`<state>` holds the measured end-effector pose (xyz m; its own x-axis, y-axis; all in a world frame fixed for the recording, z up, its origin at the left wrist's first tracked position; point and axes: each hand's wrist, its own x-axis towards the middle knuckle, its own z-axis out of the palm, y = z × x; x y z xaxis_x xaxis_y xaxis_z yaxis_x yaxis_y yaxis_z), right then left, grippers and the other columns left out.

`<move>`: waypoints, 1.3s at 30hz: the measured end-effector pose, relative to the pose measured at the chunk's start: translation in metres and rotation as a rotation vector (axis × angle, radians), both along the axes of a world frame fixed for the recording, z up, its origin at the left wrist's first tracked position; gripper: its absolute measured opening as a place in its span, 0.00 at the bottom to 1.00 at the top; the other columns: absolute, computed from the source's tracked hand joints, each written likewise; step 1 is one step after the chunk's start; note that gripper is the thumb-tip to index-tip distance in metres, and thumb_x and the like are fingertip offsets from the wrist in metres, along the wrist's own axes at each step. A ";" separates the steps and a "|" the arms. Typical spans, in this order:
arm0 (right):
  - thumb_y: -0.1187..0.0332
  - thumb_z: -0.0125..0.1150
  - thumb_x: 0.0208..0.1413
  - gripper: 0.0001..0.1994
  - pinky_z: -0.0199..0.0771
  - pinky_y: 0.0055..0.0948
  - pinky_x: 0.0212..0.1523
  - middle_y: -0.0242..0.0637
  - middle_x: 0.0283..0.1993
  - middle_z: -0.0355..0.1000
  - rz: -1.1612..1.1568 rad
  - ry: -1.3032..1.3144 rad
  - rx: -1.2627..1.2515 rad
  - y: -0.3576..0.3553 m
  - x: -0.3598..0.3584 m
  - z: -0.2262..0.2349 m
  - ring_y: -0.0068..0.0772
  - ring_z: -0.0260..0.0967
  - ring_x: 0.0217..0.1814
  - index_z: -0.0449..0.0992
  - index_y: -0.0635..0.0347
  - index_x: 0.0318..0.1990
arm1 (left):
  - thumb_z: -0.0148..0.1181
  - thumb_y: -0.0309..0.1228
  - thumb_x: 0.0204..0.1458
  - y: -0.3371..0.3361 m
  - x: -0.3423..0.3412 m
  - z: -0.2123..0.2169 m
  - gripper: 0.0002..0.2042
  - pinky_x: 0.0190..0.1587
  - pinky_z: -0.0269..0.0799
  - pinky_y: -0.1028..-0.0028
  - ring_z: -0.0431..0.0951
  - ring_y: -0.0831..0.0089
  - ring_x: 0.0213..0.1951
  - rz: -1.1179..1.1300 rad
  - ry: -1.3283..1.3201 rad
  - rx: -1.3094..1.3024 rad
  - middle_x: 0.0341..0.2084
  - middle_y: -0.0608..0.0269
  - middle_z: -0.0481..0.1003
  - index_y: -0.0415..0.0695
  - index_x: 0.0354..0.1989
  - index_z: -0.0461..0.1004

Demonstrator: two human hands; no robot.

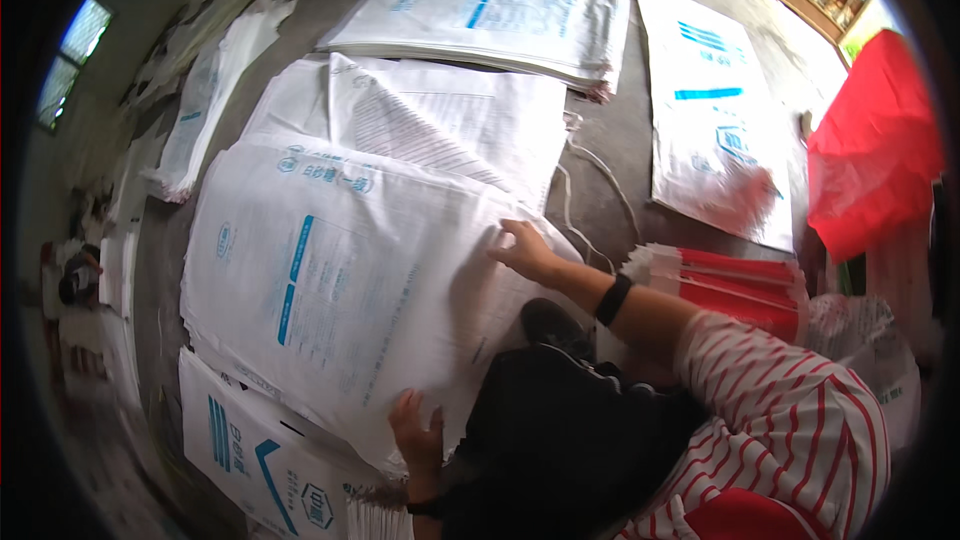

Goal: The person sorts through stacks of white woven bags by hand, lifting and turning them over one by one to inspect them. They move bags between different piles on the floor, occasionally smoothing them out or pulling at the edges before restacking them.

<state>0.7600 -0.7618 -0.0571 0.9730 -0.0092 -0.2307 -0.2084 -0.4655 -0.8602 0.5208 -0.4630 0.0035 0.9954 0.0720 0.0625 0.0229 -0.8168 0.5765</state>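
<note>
A thick stack of flat white woven sacks with blue print (pixel 340 260) lies before me, its top sack slightly wavy. My right hand (pixel 526 252) rests on the stack's right side near the edge, fingers apart, with a dark band on the wrist. Lower down, my left hand (pixel 416 430) touches the stack's near edge, its thumb and fingers spread. Under and beyond this stack is another white sack pile (pixel 450 120), one corner folded back to show a striped printed face. My dark-clothed leg (pixel 560 430) is against the stack's near right side.
More white sack piles lie at the far side (pixel 540 15), the right (pixel 715 110) and the lower left (pixel 260 450). Red and white folded sacks (pixel 730 290) sit beside my right arm, near a red plastic bag (pixel 875 150). A pale cord (pixel 610 175) trails over the grey floor. Another person (pixel 80 275) is at far left.
</note>
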 end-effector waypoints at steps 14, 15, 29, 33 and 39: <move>0.67 0.68 0.50 0.20 0.73 0.32 0.32 0.47 0.38 0.73 -0.171 -0.139 -0.127 0.010 0.028 0.006 0.34 0.75 0.36 0.70 0.66 0.47 | 0.59 0.49 0.54 -0.012 0.029 -0.036 0.23 0.61 0.56 0.53 0.61 0.50 0.59 -0.021 -0.218 0.142 0.58 0.50 0.63 0.45 0.51 0.73; 0.66 0.68 0.51 0.19 0.73 0.30 0.30 0.45 0.35 0.73 -0.155 -0.235 -0.136 0.011 0.030 0.009 0.33 0.74 0.33 0.70 0.66 0.46 | 0.59 0.49 0.54 -0.014 0.032 -0.033 0.23 0.61 0.56 0.53 0.61 0.50 0.59 -0.008 -0.221 0.144 0.58 0.50 0.63 0.45 0.51 0.73; 0.71 0.59 0.62 0.10 0.81 0.27 0.39 0.38 0.38 0.73 0.482 0.133 0.629 0.142 -0.062 0.137 0.26 0.75 0.39 0.65 0.64 0.44 | 0.67 0.35 0.52 -0.070 0.072 -0.002 0.38 0.57 0.64 0.60 0.67 0.51 0.57 0.134 -0.316 -0.702 0.54 0.41 0.64 0.32 0.65 0.52; 0.73 0.57 0.62 0.09 0.76 0.27 0.49 0.36 0.44 0.72 0.656 0.251 0.754 0.146 -0.070 0.125 0.26 0.72 0.48 0.65 0.62 0.45 | 0.59 0.30 0.58 -0.057 0.075 -0.021 0.22 0.50 0.70 0.63 0.76 0.54 0.47 0.343 -0.217 -0.871 0.43 0.47 0.74 0.33 0.58 0.65; 0.71 0.57 0.63 0.13 0.71 0.29 0.56 0.38 0.50 0.71 0.767 0.083 0.826 0.147 -0.066 0.124 0.28 0.69 0.55 0.65 0.63 0.52 | 0.53 0.32 0.63 -0.013 0.085 0.006 0.16 0.47 0.71 0.67 0.76 0.65 0.45 0.749 -0.334 -1.239 0.43 0.51 0.76 0.33 0.53 0.70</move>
